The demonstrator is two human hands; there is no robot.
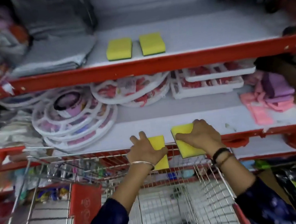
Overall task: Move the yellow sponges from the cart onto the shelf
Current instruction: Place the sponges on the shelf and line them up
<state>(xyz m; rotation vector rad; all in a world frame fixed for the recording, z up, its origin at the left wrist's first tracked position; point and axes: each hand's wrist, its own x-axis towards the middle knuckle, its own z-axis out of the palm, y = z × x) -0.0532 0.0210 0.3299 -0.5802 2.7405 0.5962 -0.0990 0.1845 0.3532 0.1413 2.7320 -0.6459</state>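
Two yellow sponges with dark green undersides lie side by side on the upper shelf (198, 33), one on the left (119, 49) and one on the right (151, 43). My left hand (145, 151) is shut on a third yellow sponge (158, 143), held above the far end of the wire cart (177, 197). My right hand (200, 137) grips a fourth yellow sponge (182, 131), tilted, its far end over the front edge of the lower shelf (193, 122). Both hands are level with that shelf's red front rail.
Folded grey cloths (61, 53) sit left of the sponges on the upper shelf. On the lower shelf lie round white hanger racks (75, 118), white trays (210, 81) and pink and purple cloths (271, 97). The cart has a red child seat flap (84, 203).
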